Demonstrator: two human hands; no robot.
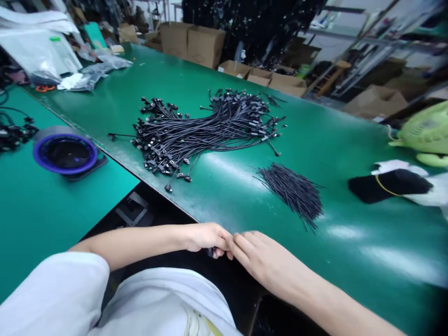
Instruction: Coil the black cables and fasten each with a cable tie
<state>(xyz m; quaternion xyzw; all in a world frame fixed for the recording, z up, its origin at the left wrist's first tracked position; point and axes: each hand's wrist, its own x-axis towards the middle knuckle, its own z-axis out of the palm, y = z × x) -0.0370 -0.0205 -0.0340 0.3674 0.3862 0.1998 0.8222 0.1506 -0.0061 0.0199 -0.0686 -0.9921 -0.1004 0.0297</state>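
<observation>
Grip: our left hand (206,239) is curled closed, its fingertips pinched on a small dark piece (211,252) that shows just under the fingers. We cannot tell what the piece is.
Right hand: our right hand (259,259) lies flatter, with its fingertips meeting those of the left. We cannot tell whether it also grips the piece or only touches it.
Where the hands are: both sit at lower centre of the frame, at the near edge of the green table (350,252), above a dark gap and our white shirt.
Small dark piece: it is between the two hands at lower centre, mostly hidden by the fingers.
Cable pile: a heap of black cables (206,130) with end fittings lies on the table at centre frame, well apart from the hands.
Thin strands: a loose bundle of thin black strands (294,191) lies right of centre, between the cable pile and our right hand.
Left side: a blue-rimmed round dish (65,154) sits on a second green surface at mid left.
Right edge: a black cloth item (388,184) lies at mid right, below a pale green object (427,133).
Background: cardboard boxes (196,42) line the table's far side at top centre.
</observation>
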